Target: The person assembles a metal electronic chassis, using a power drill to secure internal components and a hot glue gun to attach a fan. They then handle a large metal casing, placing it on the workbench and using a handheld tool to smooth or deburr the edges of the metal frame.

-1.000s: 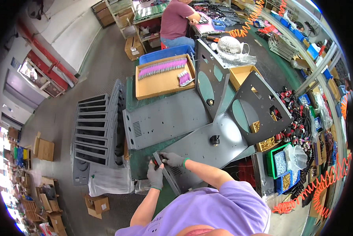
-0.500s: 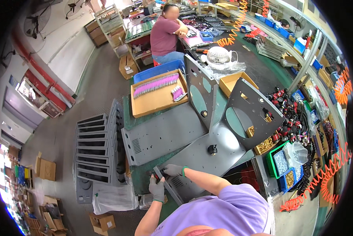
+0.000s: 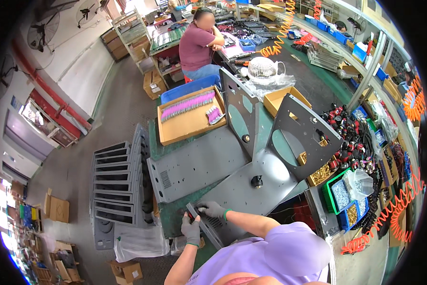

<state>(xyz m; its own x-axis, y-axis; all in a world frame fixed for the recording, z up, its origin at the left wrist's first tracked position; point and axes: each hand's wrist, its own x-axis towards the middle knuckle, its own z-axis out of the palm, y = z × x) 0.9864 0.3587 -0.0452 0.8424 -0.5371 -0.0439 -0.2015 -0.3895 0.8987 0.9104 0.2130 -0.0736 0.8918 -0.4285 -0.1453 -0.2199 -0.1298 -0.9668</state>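
Note:
A bent grey sheet-metal panel lies nearest me, with a black round knob-like part on its flat face. Its raised end flange sits between my two gloved hands. My left hand is on the flange's outer side, its fingers closed on a small black-and-red part pressed against the metal. On the flange's inner side, my right hand has curled fingers; whatever they grip is hidden. A second similar panel lies beyond. Each panel has an upright plate with a large round cut-out.
Stacked slotted grey panels stand at left. A cardboard tray holds purple-and-silver parts. At right are black-and-red parts, a green bin of small hardware and coiled orange hoses. A co-worker sits across the bench.
My hands stay at the flange, with the right hand's fingers shifted slightly. The view has moved a little; the panels have not visibly moved on the bench.

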